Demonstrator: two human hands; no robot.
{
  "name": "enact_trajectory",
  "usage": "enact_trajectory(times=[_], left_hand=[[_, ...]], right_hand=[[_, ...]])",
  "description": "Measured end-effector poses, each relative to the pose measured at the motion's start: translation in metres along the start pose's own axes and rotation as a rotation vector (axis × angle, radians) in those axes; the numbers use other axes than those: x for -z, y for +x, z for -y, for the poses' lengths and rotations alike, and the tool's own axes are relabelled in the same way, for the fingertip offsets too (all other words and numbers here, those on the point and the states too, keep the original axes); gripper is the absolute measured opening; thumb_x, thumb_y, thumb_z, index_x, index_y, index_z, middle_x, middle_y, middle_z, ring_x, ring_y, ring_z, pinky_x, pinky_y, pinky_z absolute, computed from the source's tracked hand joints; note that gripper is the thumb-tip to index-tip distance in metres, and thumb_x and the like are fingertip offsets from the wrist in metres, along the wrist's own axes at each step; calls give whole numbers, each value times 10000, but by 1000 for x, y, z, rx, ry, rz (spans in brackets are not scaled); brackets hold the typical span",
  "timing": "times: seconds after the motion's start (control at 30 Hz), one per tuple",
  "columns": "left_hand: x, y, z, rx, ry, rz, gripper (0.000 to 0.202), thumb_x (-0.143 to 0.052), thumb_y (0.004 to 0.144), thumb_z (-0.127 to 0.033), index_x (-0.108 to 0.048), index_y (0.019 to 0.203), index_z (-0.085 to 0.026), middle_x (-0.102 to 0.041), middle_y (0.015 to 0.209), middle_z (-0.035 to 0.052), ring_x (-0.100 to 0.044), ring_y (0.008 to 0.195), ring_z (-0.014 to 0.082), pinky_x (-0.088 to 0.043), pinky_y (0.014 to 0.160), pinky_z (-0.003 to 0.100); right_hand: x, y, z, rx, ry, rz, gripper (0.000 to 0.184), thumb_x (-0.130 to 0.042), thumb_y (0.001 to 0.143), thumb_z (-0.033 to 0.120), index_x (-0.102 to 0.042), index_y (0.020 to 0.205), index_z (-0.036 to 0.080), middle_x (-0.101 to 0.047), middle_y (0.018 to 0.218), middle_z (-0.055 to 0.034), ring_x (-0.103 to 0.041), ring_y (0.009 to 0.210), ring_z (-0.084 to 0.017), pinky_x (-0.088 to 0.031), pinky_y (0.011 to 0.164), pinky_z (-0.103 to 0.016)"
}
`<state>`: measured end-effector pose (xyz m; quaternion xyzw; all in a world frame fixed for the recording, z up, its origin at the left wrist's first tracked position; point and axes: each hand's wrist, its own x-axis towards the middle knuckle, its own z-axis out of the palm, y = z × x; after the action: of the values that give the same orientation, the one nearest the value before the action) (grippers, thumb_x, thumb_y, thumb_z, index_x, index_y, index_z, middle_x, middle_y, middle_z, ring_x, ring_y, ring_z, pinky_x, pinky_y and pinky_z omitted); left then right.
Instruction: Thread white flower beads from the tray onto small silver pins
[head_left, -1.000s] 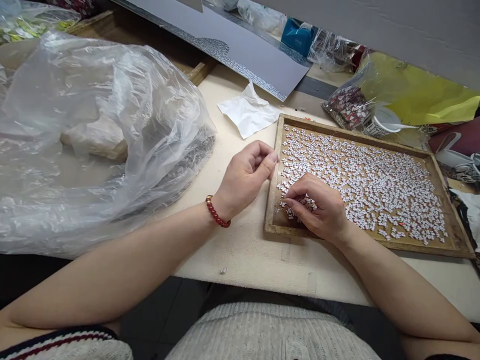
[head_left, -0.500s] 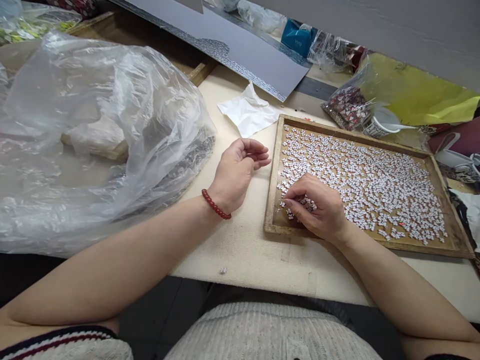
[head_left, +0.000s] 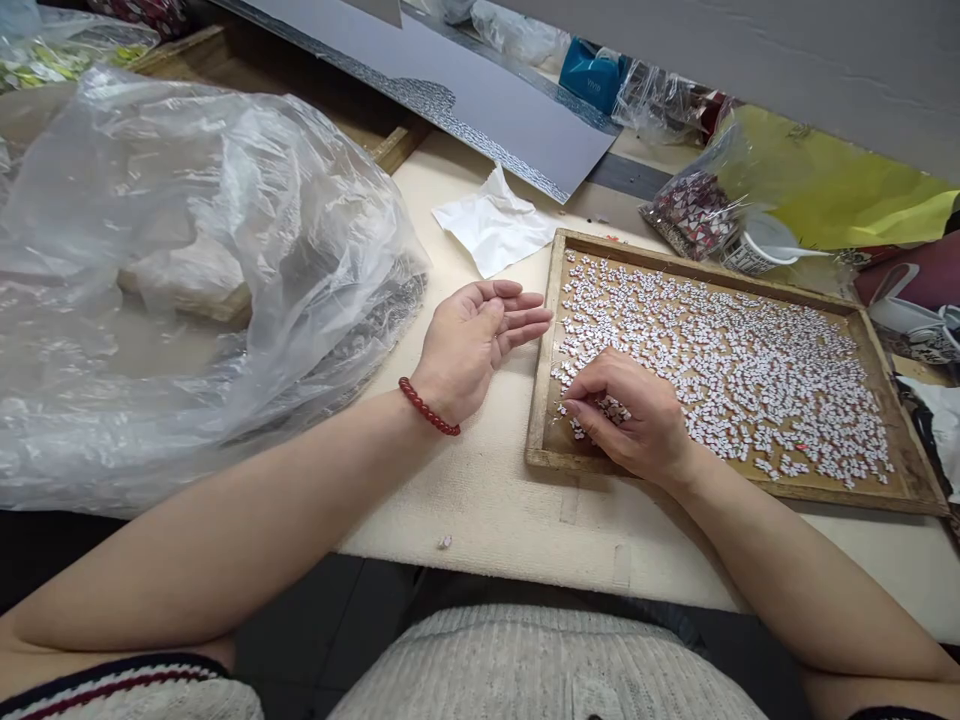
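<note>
A shallow wooden tray (head_left: 541, 400) lies on the cream table and is covered with several small white-and-red pieces (head_left: 720, 350). My right hand (head_left: 630, 415) rests inside the tray's near left corner, fingers curled and pinched down among the pieces; what they grip is too small to make out. My left hand (head_left: 476, 340) lies palm up on the table just left of the tray's edge, fingers stretched out and empty. A red bead bracelet (head_left: 427, 408) circles that wrist.
A big crumpled clear plastic bag (head_left: 187, 260) fills the left side. A white tissue (head_left: 495, 222) and a grey board (head_left: 465, 90) lie behind. A bag of small pieces (head_left: 694, 210), a cup (head_left: 757, 250) and yellow plastic (head_left: 840, 190) sit beyond the tray. One stray piece (head_left: 445, 542) lies near the table's front edge.
My left hand has turned from a closed pinch at the tray's edge to palm up with fingers stretched out. My right hand has stayed in the tray's corner.
</note>
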<state>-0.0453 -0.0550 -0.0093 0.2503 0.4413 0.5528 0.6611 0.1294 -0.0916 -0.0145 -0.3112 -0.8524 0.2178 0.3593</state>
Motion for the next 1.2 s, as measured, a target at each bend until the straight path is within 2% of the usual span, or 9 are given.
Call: enact_trajectory(times=[0.1,0.2,0.3,0.4,0.73,1.07,1.2], left_hand=[[1,1,-1,2,24,-27,97,-408,848,-77,-460,871,-156,-630,752,15,-600,624,69,-504,647,222],[3,1,1,-60,78,-36,225,-437,734,22,-484,870,-150,-583,724,-17,-537,605,42,-413,581,176],[6,1,3,-181,151,-4,340,-424,613,98,-513,831,-147,-576,771,-14,-539,701,47,-403,622,170],[7,1,5,-238,174,30,346,-415,570,113,-531,770,-145,-557,802,-16,-535,770,56,-441,705,181],[4,3,6,-144,72,31,285,-411,594,107,-552,708,-113,-583,797,1,-578,747,65,-499,849,282],[1,-1,3,-107,39,15,261,-394,642,98,-529,713,-113,-590,821,14,-597,745,58,-527,877,295],[0,-4,3,-104,47,20,228,-425,649,76,-517,720,-121,-568,801,9,-592,735,67,-556,837,314]], right_hand=[[0,0,0,5,-1,-3,57,-568,855,122,-574,826,171,-596,710,-33,-520,669,-148,-442,640,-312],[-1,0,-1,11,0,-1,60,-558,862,128,-571,827,176,-587,702,-26,-511,661,-145,-438,633,-309],[-1,0,-1,7,1,4,60,-558,865,130,-571,833,179,-590,710,-26,-515,671,-145,-439,639,-311],[-1,0,-1,2,2,8,61,-561,865,131,-572,832,181,-594,717,-27,-520,678,-146,-440,646,-313],[-1,0,0,7,-2,23,60,-550,872,145,-573,832,182,-590,711,-26,-520,674,-147,-441,645,-310],[-1,1,0,17,2,32,62,-546,874,141,-567,830,180,-580,703,-23,-516,668,-145,-437,639,-302],[-2,0,0,16,-1,43,61,-540,877,149,-568,835,183,-581,706,-24,-523,671,-150,-442,640,-304]])
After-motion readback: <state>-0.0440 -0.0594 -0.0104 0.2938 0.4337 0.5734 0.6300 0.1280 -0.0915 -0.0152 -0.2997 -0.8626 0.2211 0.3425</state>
